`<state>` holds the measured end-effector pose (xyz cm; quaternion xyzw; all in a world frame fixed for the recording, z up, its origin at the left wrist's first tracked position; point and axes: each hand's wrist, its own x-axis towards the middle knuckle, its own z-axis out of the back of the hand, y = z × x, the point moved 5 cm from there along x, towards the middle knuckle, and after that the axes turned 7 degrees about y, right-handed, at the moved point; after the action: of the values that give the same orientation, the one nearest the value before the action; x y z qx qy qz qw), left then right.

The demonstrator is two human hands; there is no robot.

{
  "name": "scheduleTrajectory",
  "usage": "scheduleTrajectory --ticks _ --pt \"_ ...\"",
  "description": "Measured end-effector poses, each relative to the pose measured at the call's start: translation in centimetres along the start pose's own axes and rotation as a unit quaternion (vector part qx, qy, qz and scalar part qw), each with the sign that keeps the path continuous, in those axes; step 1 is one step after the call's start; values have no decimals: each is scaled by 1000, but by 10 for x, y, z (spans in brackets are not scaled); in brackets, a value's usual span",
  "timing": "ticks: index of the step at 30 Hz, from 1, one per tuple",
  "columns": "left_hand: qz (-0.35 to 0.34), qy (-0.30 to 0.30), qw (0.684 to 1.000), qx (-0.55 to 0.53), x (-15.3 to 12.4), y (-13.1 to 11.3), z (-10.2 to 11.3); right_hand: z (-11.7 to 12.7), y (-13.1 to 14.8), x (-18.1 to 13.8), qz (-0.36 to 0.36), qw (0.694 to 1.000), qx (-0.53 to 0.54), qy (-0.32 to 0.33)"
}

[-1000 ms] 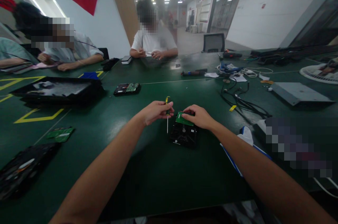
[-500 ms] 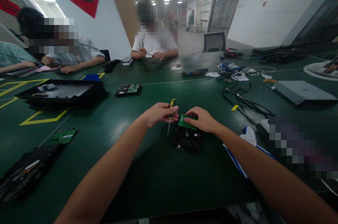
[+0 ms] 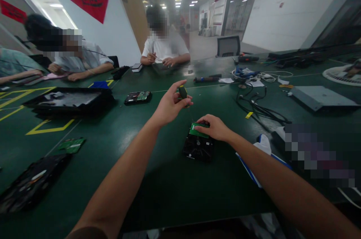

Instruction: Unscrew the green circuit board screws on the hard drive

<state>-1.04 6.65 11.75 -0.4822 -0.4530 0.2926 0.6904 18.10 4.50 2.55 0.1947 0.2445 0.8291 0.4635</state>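
In front of me a black hard drive (image 3: 198,148) lies on the green table, with a green circuit board (image 3: 195,130) at its far end. My left hand (image 3: 175,100) is closed round the dark and yellow handle of a screwdriver (image 3: 183,91). Its thin shaft slants down to the board's far left corner; whether the tip touches a screw is too small to tell. My right hand (image 3: 212,127) grips the drive from the right, thumb across the board and fingers over the far edge.
On the left lie a black tray (image 3: 108,94), a loose green board (image 3: 72,145) and an opened black drive (image 3: 34,179). Another drive (image 3: 137,97) sits farther off. To the right are black cables (image 3: 262,109) and a grey metal box (image 3: 321,98). Co-workers (image 3: 166,49) sit across the table.
My left hand has lifted and tilted the screwdriver, bringing its shaft from beside the drive to the board's far left corner. My right hand stays on the drive.
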Motion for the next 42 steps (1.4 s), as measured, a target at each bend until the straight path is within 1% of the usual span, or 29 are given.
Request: scheduleTrajectory --ticks 2,6,9,12,16,26,29,33,38,42 --pt "-13 -2 1000 12 -1 6 -3 0 0 0 -1 1000 -1 -4" --pt "-42 -15 996 72 -7 17 -10 -1 1 1 -2 1000 3 -3" --pt "-65 -22 993 98 -9 16 -11 -1 1 1 1 1000 5 -4" --pt "-58 -19 992 113 -8 14 -10 -1 0 1 4 1000 16 -8" --pt "-42 -23 992 115 -7 15 -3 -1 -1 0 0 1000 25 -16" --pt "-68 28 989 128 -7 19 -6 -2 0 0 9 1000 14 -16" --pt "-82 27 987 133 -7 19 -5 -1 2 1 10 1000 10 -16" --pt "-92 24 985 142 -7 17 -4 -2 3 1 -10 1000 6 -14" --pt "-98 27 984 149 -7 15 -6 -4 2 1 -30 999 2 -30" --pt "-97 27 983 151 -7 16 -6 -4 2 0 -32 999 3 -39"
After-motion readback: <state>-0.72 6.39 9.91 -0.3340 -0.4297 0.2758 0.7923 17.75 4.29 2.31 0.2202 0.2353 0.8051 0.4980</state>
